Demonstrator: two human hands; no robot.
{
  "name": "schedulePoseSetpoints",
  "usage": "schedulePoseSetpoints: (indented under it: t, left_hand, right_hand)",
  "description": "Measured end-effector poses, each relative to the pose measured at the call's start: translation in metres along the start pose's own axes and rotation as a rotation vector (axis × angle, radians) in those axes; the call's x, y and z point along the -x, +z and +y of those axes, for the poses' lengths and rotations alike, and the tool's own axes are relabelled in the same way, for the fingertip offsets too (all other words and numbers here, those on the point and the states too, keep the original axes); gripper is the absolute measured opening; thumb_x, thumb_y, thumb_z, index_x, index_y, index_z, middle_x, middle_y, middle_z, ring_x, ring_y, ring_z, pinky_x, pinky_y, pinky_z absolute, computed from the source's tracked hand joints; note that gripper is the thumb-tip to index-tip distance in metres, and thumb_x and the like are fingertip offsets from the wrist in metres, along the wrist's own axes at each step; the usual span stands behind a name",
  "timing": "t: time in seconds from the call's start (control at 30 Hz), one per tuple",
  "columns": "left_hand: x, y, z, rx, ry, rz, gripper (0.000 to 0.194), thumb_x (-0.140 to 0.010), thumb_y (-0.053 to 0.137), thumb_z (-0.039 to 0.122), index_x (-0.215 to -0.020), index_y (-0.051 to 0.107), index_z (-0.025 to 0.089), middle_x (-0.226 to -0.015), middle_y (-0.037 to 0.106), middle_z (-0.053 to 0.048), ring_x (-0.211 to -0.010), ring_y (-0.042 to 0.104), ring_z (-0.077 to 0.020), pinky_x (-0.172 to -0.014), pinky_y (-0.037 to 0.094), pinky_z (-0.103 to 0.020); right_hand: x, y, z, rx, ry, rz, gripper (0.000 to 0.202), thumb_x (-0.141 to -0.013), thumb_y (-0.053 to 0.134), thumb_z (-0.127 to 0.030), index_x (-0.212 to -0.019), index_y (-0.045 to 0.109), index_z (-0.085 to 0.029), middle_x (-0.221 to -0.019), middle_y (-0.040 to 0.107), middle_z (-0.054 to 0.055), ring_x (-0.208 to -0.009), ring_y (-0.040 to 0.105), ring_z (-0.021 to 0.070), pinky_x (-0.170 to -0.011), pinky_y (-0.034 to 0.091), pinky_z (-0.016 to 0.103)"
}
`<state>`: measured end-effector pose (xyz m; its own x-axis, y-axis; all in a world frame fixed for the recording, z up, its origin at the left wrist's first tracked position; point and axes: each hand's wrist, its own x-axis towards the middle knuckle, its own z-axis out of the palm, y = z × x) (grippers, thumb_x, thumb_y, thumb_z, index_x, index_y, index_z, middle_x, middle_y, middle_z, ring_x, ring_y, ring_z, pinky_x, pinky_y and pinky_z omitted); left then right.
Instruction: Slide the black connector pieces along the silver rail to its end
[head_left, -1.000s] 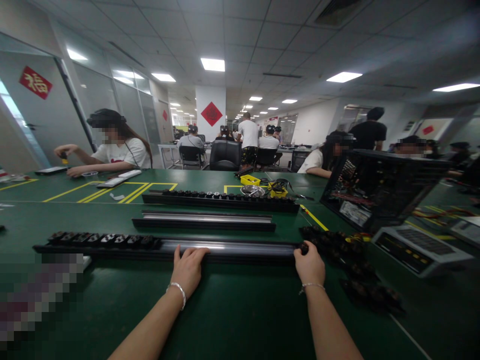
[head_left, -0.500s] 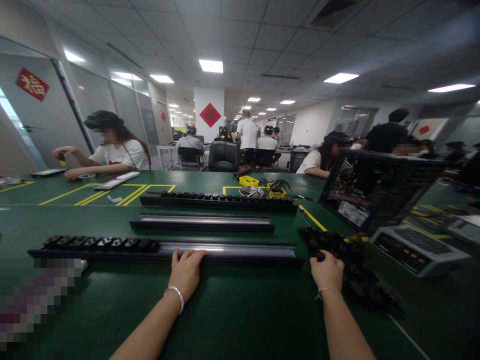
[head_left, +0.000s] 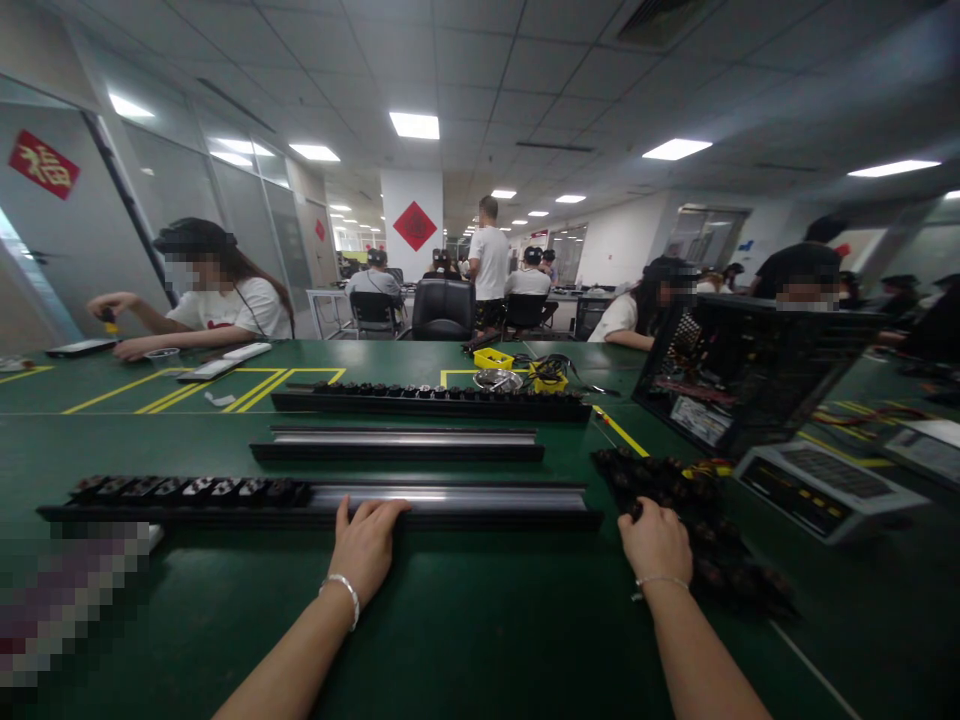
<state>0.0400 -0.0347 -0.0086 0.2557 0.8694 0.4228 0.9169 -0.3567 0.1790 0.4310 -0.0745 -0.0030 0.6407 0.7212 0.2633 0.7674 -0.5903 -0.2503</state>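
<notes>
My left hand (head_left: 363, 548) lies over the front wall of the nearest long black rail housing (head_left: 465, 518), its fingers hooked over the edge and gripping it. The left half of this channel holds a row of several black socket modules (head_left: 199, 487); its right half shows bare silvery metal. Beyond its right end, my right hand (head_left: 654, 540) is closed in a pinch on a small black piece, apparently a socket module (head_left: 637, 510), mostly hidden by the fingers. It is at the left edge of a loose pile of black socket modules (head_left: 739, 560).
Behind lie a bare rail housing (head_left: 405, 452) and one lined with modules (head_left: 435, 403). A metal bowl (head_left: 497, 380) and yellow bins (head_left: 493, 358) stand farther back. An open computer case (head_left: 750, 370) and a power supply unit (head_left: 829, 490) are on the right. Co-workers sit across the table.
The view has shifted slightly, so the scene sits a little farther left. My left hand stays on the near rail housing. My right hand keeps its pinch beside the pile, turned slightly.
</notes>
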Motion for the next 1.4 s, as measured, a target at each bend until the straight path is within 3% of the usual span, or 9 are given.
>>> schedulePoseSetpoints:
  t: [0.4, 0.63, 0.77, 0.9, 1.0, 1.07, 1.23, 1.4]
  left_hand:
    - [0.001, 0.003, -0.003, 0.001, 0.028, 0.041, 0.039, -0.079, 0.036, 0.008, -0.104, 0.057, 0.03, -0.094, 0.067, -0.001, -0.095, 0.055, -0.0177, -0.102, 0.018, -0.055]
    - [0.0, -0.002, -0.003, -0.001, 0.025, 0.108, 0.028, -0.082, 0.04, 0.024, -0.104, 0.058, 0.025, -0.116, 0.059, -0.003, -0.108, 0.047, -0.0207, -0.102, 0.026, -0.047]
    - [0.0, -0.008, -0.01, -0.081, -0.122, 0.147, 0.035, -0.083, 0.039, 0.033, -0.113, 0.055, 0.024, -0.134, 0.043, -0.007, -0.125, 0.032, -0.0252, -0.104, 0.022, -0.049]
    - [-0.002, -0.017, -0.03, -0.144, -0.442, 0.208, 0.046, -0.084, 0.038, 0.04, -0.127, 0.043, 0.024, -0.147, 0.016, -0.012, -0.133, 0.013, -0.031, -0.102, 0.016, -0.057]
    - [-0.003, -0.023, -0.049, -0.128, -0.627, 0.183, 0.053, -0.084, 0.034, 0.046, -0.132, 0.036, 0.024, -0.148, 0.006, -0.016, -0.134, 0.006, -0.0354, -0.1, 0.016, -0.061]
    - [-0.003, -0.024, -0.058, -0.108, -0.686, 0.153, 0.055, -0.084, 0.03, 0.048, -0.133, 0.035, 0.023, -0.147, 0.008, -0.017, -0.134, 0.005, -0.0362, -0.099, 0.014, -0.063]
    - [-0.002, -0.022, -0.067, -0.097, -0.691, 0.109, 0.055, -0.084, 0.026, 0.051, -0.129, 0.041, 0.023, -0.145, 0.018, -0.016, -0.134, 0.008, -0.0341, -0.099, 0.014, -0.062]
    - [-0.003, -0.02, -0.068, -0.126, -0.661, 0.148, 0.053, -0.084, 0.027, 0.05, -0.122, 0.049, 0.02, -0.14, 0.027, -0.016, -0.133, 0.014, -0.0322, -0.101, 0.019, -0.058]
  right_hand:
    - [-0.004, 0.003, 0.0, 0.021, 0.001, 0.06, 0.043, -0.082, 0.033, -0.031, -0.119, 0.05, -0.017, -0.11, 0.053, 0.013, -0.097, 0.049, 0.0276, -0.076, 0.042, 0.037]
    - [-0.002, 0.0, 0.0, 0.024, 0.005, 0.1, 0.043, -0.08, 0.037, -0.034, -0.117, 0.053, -0.017, -0.113, 0.05, 0.013, -0.099, 0.047, 0.0282, -0.076, 0.042, 0.039]
    - [0.0, -0.004, -0.003, -0.026, -0.021, 0.204, 0.047, -0.081, 0.035, -0.033, -0.12, 0.051, -0.013, -0.118, 0.049, 0.015, -0.106, 0.043, 0.0302, -0.084, 0.039, 0.042]
    - [0.008, -0.006, -0.015, -0.083, -0.181, 0.304, 0.051, -0.083, 0.031, -0.034, -0.124, 0.046, -0.009, -0.128, 0.043, 0.016, -0.122, 0.031, 0.0283, -0.098, 0.028, 0.042]
    - [0.02, -0.004, -0.031, -0.073, -0.314, 0.262, 0.054, -0.084, 0.028, -0.037, -0.127, 0.042, -0.009, -0.135, 0.038, 0.014, -0.128, 0.024, 0.0256, -0.102, 0.023, 0.04]
    - [0.03, -0.001, -0.044, -0.054, -0.412, 0.204, 0.055, -0.085, 0.025, -0.039, -0.13, 0.04, -0.01, -0.139, 0.034, 0.012, -0.13, 0.02, 0.0247, -0.104, 0.021, 0.041]
    - [0.046, 0.006, -0.065, -0.028, -0.554, 0.055, 0.051, -0.088, 0.021, -0.038, -0.131, 0.04, -0.02, -0.141, 0.033, 0.004, -0.131, 0.021, 0.0215, -0.105, 0.016, 0.044]
    - [0.05, 0.005, -0.071, -0.027, -0.541, -0.021, 0.048, -0.089, 0.021, -0.037, -0.13, 0.043, -0.026, -0.137, 0.04, 0.002, -0.127, 0.029, 0.0194, -0.105, 0.014, 0.044]
